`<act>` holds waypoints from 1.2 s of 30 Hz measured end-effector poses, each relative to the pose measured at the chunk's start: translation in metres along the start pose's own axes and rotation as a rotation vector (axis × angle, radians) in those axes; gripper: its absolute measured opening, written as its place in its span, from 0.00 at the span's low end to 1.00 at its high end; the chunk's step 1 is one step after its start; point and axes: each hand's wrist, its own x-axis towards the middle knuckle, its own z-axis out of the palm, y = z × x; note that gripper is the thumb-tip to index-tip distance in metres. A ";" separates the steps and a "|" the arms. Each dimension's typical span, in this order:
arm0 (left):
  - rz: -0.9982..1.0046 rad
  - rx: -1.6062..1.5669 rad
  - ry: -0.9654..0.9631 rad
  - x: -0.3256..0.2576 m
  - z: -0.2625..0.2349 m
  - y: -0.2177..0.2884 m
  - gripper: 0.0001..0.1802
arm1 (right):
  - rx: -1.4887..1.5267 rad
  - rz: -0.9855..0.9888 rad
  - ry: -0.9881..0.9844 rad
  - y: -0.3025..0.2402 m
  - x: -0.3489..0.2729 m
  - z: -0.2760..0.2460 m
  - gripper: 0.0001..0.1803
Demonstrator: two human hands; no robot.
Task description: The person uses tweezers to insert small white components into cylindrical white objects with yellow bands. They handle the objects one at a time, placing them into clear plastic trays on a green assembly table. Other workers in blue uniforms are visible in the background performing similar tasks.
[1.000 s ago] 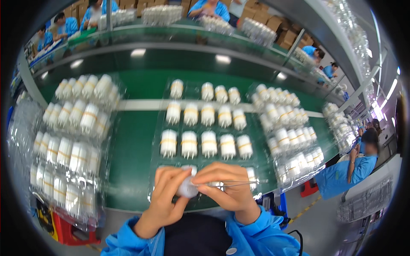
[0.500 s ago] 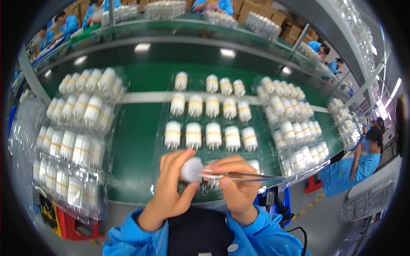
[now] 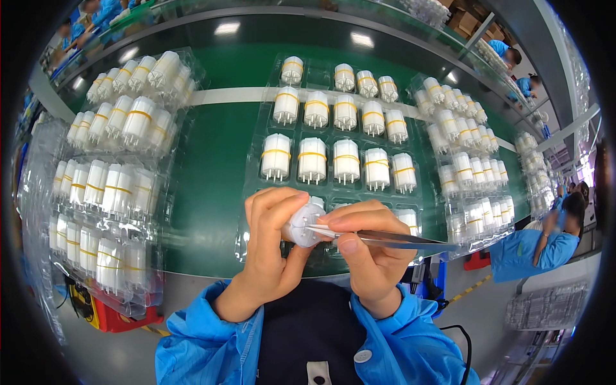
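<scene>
My left hand (image 3: 268,247) is closed round a white cylindrical part (image 3: 307,224), whose round end with small holes is turned toward my right hand. In my right hand (image 3: 375,250) is a pair of metal tweezers (image 3: 410,241), gripped between thumb and fingers. The pale tips of the tweezers reach the round end of the part; whether they pinch anything there is too small to tell. Just beyond my hands lies a clear plastic tray (image 3: 313,72) with rows of white cylinders (image 3: 346,162), each with a yellow band and pins at its lower end.
Stacked clear trays of similar cylinders stand at the left (image 3: 119,189) and right (image 3: 471,167) of the green work surface (image 3: 215,147). A raised rail (image 3: 308,20) runs along the back. A person in blue (image 3: 536,253) is at the right, and a red stool (image 3: 125,317) is below left.
The view has tipped downward, so the trays appear higher. My left hand still holds the cylinder, its end face now showing more clearly, and the tweezer tips remain at it.
</scene>
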 end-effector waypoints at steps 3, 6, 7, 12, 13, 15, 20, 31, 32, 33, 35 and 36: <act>0.009 0.008 0.003 0.000 0.001 0.000 0.32 | -0.008 -0.009 -0.014 0.000 0.001 -0.001 0.07; 0.013 0.015 0.000 0.001 0.001 -0.001 0.32 | 0.007 -0.006 -0.012 0.001 0.001 -0.001 0.07; 0.009 0.017 -0.002 0.001 0.001 -0.001 0.32 | 0.012 -0.005 -0.010 0.001 0.001 0.000 0.07; 0.023 0.043 -0.017 0.000 -0.001 -0.002 0.31 | 0.026 0.014 0.012 0.002 -0.001 -0.001 0.06; 0.021 0.042 -0.014 0.000 0.000 -0.002 0.32 | 0.023 0.007 0.021 0.002 -0.001 0.000 0.06; 0.015 0.040 -0.011 0.000 0.000 -0.002 0.32 | 0.020 0.002 0.019 0.002 -0.001 0.000 0.06; -0.004 0.022 -0.013 0.000 -0.001 0.000 0.33 | 0.044 -0.003 -0.019 0.004 0.000 -0.003 0.07; 0.021 0.041 -0.017 0.002 -0.002 0.000 0.34 | 0.068 0.001 0.021 0.008 -0.004 0.000 0.07; 0.021 0.044 -0.020 0.001 -0.002 -0.001 0.34 | 0.079 0.005 0.029 0.009 -0.005 0.000 0.07; 0.021 0.045 -0.023 0.001 -0.002 0.000 0.34 | 0.065 0.006 0.028 0.009 -0.005 0.000 0.07; 0.017 0.036 -0.017 0.002 -0.001 0.000 0.34 | 0.038 0.006 0.026 0.009 -0.005 -0.001 0.07; 0.016 0.032 -0.016 0.002 -0.001 0.000 0.34 | 0.018 -0.002 0.017 0.007 -0.005 -0.001 0.07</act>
